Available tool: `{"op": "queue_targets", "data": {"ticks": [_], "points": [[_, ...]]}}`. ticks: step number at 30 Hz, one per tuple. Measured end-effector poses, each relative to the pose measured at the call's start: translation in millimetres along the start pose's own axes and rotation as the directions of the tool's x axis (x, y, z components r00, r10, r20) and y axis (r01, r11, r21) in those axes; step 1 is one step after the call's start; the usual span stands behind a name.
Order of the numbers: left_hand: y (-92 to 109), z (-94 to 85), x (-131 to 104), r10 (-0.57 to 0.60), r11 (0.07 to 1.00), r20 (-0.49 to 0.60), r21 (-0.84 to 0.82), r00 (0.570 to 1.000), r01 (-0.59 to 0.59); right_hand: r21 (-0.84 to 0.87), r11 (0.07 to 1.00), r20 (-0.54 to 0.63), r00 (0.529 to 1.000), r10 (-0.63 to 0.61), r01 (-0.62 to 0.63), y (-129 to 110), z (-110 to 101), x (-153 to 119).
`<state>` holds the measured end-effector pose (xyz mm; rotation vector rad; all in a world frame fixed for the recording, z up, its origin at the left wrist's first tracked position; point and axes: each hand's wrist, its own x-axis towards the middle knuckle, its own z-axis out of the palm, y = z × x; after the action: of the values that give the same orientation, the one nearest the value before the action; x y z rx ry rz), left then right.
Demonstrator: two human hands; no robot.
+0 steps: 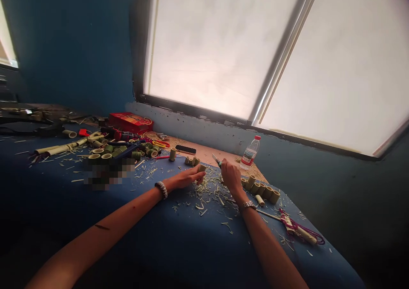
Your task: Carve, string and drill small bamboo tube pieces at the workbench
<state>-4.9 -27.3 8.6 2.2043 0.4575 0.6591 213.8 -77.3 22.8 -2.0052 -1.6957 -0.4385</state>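
In the middle of the head view my left hand (188,177) is closed around a short bamboo tube (202,168), whose end sticks out above the fingers. To its right, my right hand (230,174) grips a knife (217,159) with a greenish handle, its blade pointing up and left. Blade and tube are apart. Pale bamboo shavings (203,189) lie heaped below and between my hands. Just right of my right hand stands a row of cut bamboo tubes (262,189), and one pale piece (260,200) lies on its side in front of them.
A water bottle (250,153) and a black phone (185,149) are at the back by the window. Left are a red box (131,122), piled green bamboo pieces (108,149) and long bamboo sticks (68,145). Purple cord (311,233) lies at the right on the blue tabletop (179,246).
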Motion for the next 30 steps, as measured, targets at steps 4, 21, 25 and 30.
{"op": "queue_targets", "data": {"ticks": [4, 21, 25, 30], "points": [[-1, -3.0, 3, -0.056, 0.998, -0.185, 0.015, 0.981, 0.06, 0.053, 0.991, 0.007, 0.993, -0.122, 0.121, 12, 4, 0], [-20, -0.1, 13, -0.037, 0.987, -0.245, 0.141, 0.969, 0.073, 0.101, 0.956, 0.021, 0.96, -0.279, 0.275, -16, 11, -11], [-23, -0.8, 14, -0.006, 0.997, -0.177, 0.069, 0.984, 0.019, 0.067, 0.951, 0.009, 0.953, -0.304, 0.302, -15, 9, -12], [-20, 1.8, 12, 0.016, 0.982, -0.075, -0.188, 0.997, -0.029, 0.022, 0.931, -0.037, 0.931, -0.363, 0.364, -16, 5, -17]]}}
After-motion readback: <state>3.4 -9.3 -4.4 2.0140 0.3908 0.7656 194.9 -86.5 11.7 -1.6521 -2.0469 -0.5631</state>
